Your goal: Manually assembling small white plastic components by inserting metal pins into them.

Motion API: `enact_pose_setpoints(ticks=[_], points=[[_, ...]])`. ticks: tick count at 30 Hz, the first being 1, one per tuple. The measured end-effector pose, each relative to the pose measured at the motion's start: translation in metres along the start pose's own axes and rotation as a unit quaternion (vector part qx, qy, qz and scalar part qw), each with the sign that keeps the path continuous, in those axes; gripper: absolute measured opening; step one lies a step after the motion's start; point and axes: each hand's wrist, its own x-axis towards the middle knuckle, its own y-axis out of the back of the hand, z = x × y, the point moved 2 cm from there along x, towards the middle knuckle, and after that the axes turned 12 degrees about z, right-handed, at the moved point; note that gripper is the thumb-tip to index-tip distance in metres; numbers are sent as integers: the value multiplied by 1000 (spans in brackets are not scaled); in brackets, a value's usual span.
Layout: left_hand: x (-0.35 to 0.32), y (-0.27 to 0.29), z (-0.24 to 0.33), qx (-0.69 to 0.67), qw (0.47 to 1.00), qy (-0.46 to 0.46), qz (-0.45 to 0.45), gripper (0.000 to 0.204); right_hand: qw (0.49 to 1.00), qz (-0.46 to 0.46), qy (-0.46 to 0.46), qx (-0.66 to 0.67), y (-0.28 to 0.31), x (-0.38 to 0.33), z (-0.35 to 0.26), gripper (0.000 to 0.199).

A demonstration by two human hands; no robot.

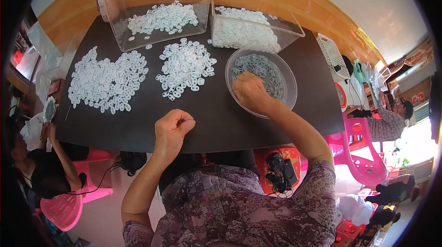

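Note:
My left hand (173, 129) is closed above the table's near edge, thumb against curled fingers. Whatever it may hold is hidden. My right hand (251, 91) reaches into a round clear plastic bowl (293, 91), its fingers bent down and closed, their tips out of sight. Many small grey pieces (272, 68), metal-looking, lie in the bowl around that hand. Left of the bowl, a heap of small white oval plastic pieces with holes (186, 65) sits on the dark table (221, 132). A wider heap of similar white pieces (107, 81) spreads at the left.
At the back stand two clear plastic boxes, the left one (110, 21) and the right one (294, 30), with white pieces inside. Beneath the table's front edge is a red stool (262, 157) bearing a black object (282, 173). Pink chairs (363, 157) and other people (386, 125) are nearby.

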Motion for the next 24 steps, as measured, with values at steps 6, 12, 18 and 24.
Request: enact_pose_setpoints(ticks=[6, 12, 18, 24], points=[[-6, 3, -11, -238, 931, 278, -6, 13, 998, 45, 32, 26, 0, -2, 7, 8], [-13, 1, -16, -383, 853, 354, 18, 14, 975, 77, -176, 114, 38, 14, -29, 9], [-19, 7, -13, -413, 843, 342, 39, 11, 931, 8, -245, 270, 28, 20, -89, 13], [-28, 14, -14, -399, 858, 320, 52, 10, 854, -51, -276, 437, -2, 19, -123, 10]])
